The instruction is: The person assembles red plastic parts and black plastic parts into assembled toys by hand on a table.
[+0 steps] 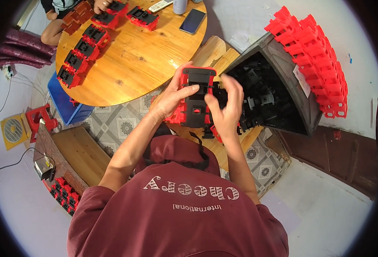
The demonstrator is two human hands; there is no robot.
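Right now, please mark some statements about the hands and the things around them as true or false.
1. Both hands, left hand and right hand, hold one red and black plastic part. True.
2. The round wooden table is bare. False: finished red and black units and a phone lie on it.
3. The dark bin holds black pieces. True.
4. The red frames are stacked on the round table. False: they are stacked beside the bin.

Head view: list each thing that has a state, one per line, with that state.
Red and black part: held up in both hands.
Left hand: gripping the part's left edge.
Right hand: fingers on the part's right side.
Dark bin: open, black pieces inside.
Phone: flat on round table, screen dark.
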